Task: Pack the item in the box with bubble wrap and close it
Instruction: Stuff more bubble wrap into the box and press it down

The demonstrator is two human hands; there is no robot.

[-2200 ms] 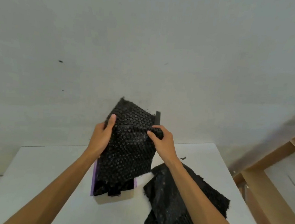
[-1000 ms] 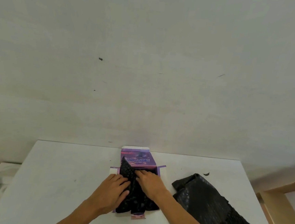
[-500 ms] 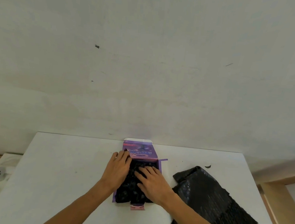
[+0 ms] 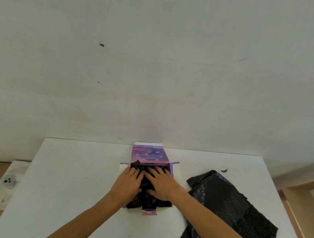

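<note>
Both hands are pressing black bubble wrap down into the open purple box.

We are finding the left hand [image 4: 127,184] lying palm down on the left part of the bubble wrap [image 4: 149,199], its fingers [image 4: 131,171] released and flat, grasping nothing. The right hand [image 4: 161,183] is lying beside it, fingers spread and flat on the same sheet, likewise grasping nothing. Both forearms are reaching in from the near edge. The box [image 4: 150,157] is sitting at the middle of the white surface [image 4: 71,177], near its far edge, lid flap standing open toward the wall [image 4: 157,62]. The packed item itself is hidden under the wrap. A second black sheet [image 4: 229,210] is lying near the box on the right. The wall is showing a few dark marks.
</note>
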